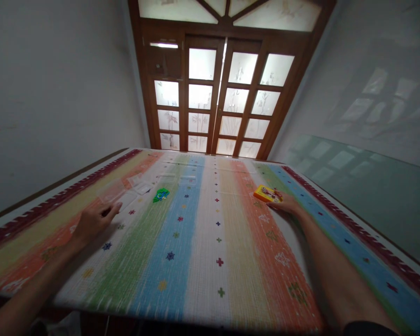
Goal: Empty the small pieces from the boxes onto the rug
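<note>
My right hand (283,204) grips a small flat yellow box (268,193) with a picture on its top, at the right side of the table. On the left, my left hand (95,220) is closed, its fingers curled and its thumb near the forefinger. Clear plastic (117,192), like a thin bag, lies just beyond those fingertips; whether they pinch it I cannot make out. A small pile of green and blue pieces (161,195) rests on the cloth between my hands, nearer the left one.
A striped, patterned cloth (205,261) covers the table. Clear plastic pieces (187,179) lie behind the green and blue pile, and a small whitish packet (142,188) lies left of it. Wooden doors with glass panes (210,93) stand beyond; a greenish glass panel (367,186) is at right.
</note>
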The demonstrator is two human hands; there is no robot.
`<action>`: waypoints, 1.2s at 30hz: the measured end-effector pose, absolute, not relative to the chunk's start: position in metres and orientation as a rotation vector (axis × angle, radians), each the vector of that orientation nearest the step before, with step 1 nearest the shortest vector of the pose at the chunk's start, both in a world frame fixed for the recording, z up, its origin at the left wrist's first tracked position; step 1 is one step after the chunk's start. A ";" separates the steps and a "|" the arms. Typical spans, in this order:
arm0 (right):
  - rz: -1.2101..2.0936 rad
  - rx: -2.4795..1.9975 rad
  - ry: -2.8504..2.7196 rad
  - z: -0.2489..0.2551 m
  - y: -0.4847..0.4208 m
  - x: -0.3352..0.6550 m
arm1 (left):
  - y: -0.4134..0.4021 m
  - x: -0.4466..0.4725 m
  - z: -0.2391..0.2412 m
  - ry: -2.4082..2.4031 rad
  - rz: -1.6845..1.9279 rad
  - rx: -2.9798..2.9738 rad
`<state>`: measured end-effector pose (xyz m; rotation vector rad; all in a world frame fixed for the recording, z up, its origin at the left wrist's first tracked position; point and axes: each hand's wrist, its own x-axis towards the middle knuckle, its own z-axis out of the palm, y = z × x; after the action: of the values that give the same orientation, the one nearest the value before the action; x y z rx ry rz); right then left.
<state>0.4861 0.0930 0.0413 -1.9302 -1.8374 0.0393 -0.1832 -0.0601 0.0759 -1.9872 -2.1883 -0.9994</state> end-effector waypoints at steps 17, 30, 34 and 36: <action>0.289 -1.641 -2.351 0.070 0.022 0.345 | -0.027 -0.053 0.055 -1.487 -1.130 -2.779; 1.017 -1.349 -1.781 0.074 0.015 0.295 | -0.025 0.016 0.029 -1.467 -1.146 -3.150; 0.873 -1.409 -1.633 0.050 0.024 0.294 | -0.020 0.014 0.028 -1.571 -1.011 -3.165; 0.836 -1.407 -1.642 0.041 0.026 0.294 | -0.018 0.014 0.028 -1.564 -0.930 -3.195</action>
<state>0.2942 0.0256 0.0413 -1.4074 -1.6417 0.8357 0.0145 -0.0182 0.0279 -3.1950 -1.5638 -0.9305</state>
